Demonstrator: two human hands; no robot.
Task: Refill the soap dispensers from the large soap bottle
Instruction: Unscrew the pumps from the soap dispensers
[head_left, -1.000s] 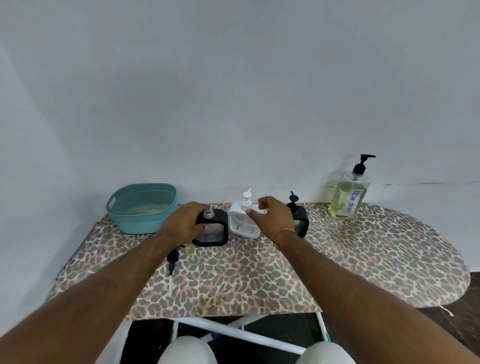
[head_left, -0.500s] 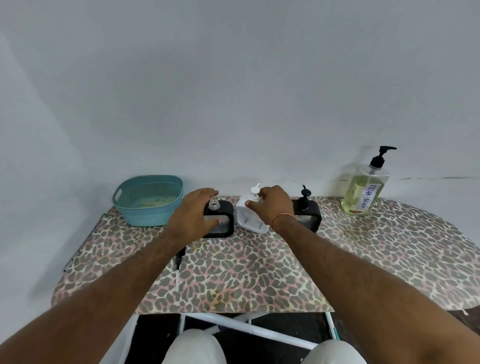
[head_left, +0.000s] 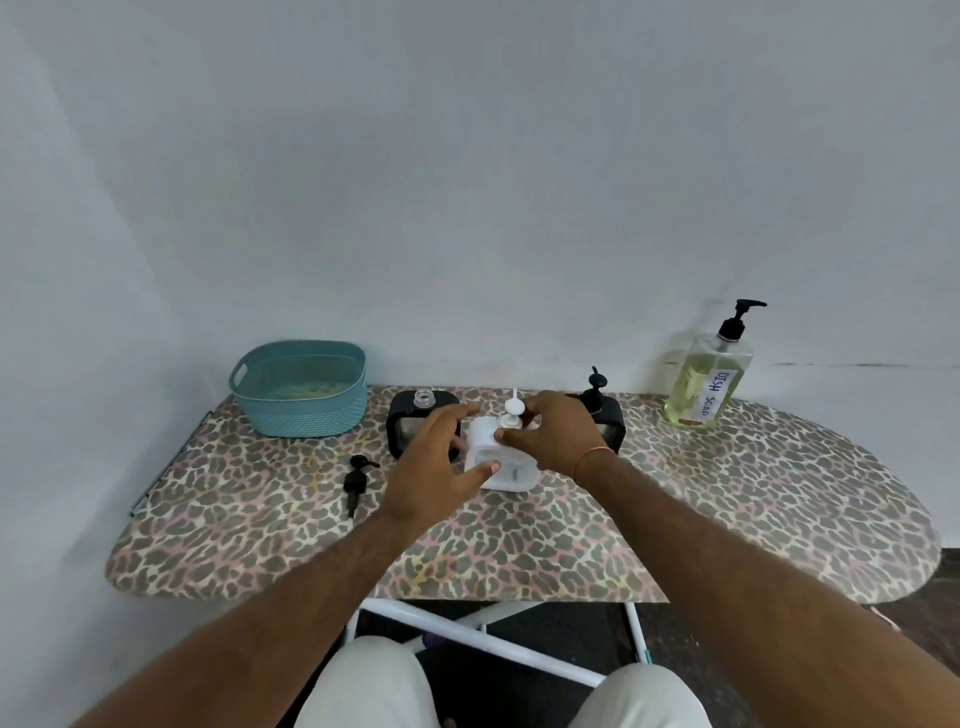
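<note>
On the leopard-print worktop (head_left: 727, 499), a teal basket (head_left: 301, 389) stands far left, a loose black pump (head_left: 357, 480) lying just in front of it. Next comes an open black dispenser (head_left: 410, 421). The left hand (head_left: 441, 467) cups the white dispenser (head_left: 501, 462), thumb against its front; the right hand (head_left: 556, 436) pinches its pump collar. Behind sits a capped black dispenser (head_left: 602, 415). Far right stands the soap bottle (head_left: 706, 384), upright.

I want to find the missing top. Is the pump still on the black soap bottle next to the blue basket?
No, that black dispenser has a bare open neck, and a black pump lies loose on the table.
</note>
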